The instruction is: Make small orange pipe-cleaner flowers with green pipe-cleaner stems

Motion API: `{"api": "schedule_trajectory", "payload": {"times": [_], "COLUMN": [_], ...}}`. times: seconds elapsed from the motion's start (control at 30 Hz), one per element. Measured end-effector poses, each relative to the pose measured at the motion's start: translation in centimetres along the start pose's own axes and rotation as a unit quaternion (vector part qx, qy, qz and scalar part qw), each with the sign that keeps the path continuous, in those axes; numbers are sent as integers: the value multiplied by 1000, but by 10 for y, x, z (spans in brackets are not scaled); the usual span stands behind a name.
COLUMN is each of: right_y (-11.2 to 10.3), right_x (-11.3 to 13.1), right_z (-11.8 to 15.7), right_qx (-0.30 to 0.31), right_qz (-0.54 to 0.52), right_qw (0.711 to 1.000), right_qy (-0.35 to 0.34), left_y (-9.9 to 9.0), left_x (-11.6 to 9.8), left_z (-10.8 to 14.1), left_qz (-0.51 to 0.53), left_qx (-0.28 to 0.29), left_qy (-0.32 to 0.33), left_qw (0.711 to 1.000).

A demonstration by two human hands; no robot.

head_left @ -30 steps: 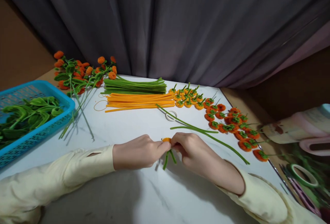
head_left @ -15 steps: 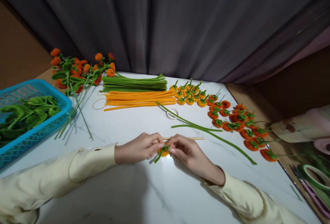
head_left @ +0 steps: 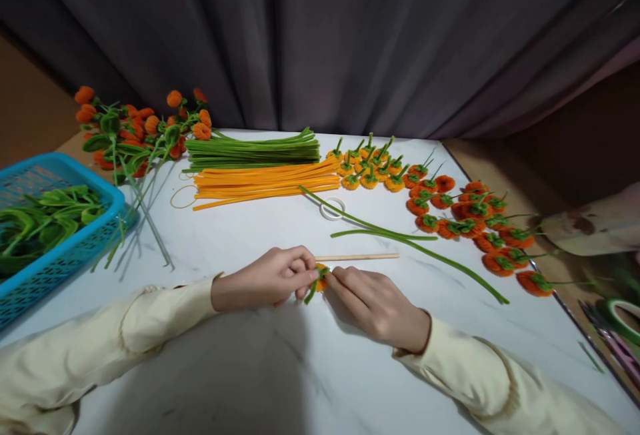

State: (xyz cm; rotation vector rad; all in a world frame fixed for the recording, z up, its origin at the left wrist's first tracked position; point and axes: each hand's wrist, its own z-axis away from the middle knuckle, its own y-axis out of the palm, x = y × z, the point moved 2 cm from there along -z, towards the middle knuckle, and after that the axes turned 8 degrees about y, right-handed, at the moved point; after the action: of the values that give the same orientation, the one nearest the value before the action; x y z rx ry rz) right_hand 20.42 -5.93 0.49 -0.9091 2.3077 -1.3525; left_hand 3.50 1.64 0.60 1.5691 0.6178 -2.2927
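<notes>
Near the middle of the table, my left hand pinches a small orange pipe-cleaner flower between thumb and fingers. Green pipe cleaner sits on top of the flower, and a short green end hangs toward me. From the other side my right hand closes its fingertips on the flower's green part, its back turned up. Those fingertips partly hide the flower. Just beyond both hands lies a thin wooden stick. Two loose green pipe cleaners stretch behind and to the right of it.
Bundles of green pipe cleaners and orange pipe cleaners lie farther back. Yellow-orange flower heads and red-orange ones spread right. A white ring is mid-table. Left are a blue basket of leaves and stemmed flowers.
My right hand has rolled over so its back faces up, its fingers now pointing at the flower. The left hand keeps its pinch. The whole view has shifted slightly.
</notes>
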Motion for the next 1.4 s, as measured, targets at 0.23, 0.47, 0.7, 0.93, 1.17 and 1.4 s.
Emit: {"api": "schedule_trajectory", "payload": {"times": [0.23,0.47,0.7,0.93,1.17,1.4], "right_y": [4,8,13,9,8,11], "right_x": [1,0,-8,-9,-4,-5], "right_z": [-3,-1,-2,3,0,-4], "right_qx": [30,51,-2,-18,58,67], "right_qz": [-3,-43,-230,-99,-9,-97], "right_qw": [999,997,953,988,997,983], "right_qy": [10,41,197,118,47,144], "left_y": [3,2,0,-1,-1,-1], "left_x": [-1,3,5,5,-1,1], "left_z": [-4,-5,-6,-8,-6,-6], "left_qz": [31,28,34,72,52,51], "left_qx": [-2,13,20,37,32,37], "left_qy": [-10,-13,-4,-8,-8,15], "left_qw": [999,999,999,997,998,998]}}
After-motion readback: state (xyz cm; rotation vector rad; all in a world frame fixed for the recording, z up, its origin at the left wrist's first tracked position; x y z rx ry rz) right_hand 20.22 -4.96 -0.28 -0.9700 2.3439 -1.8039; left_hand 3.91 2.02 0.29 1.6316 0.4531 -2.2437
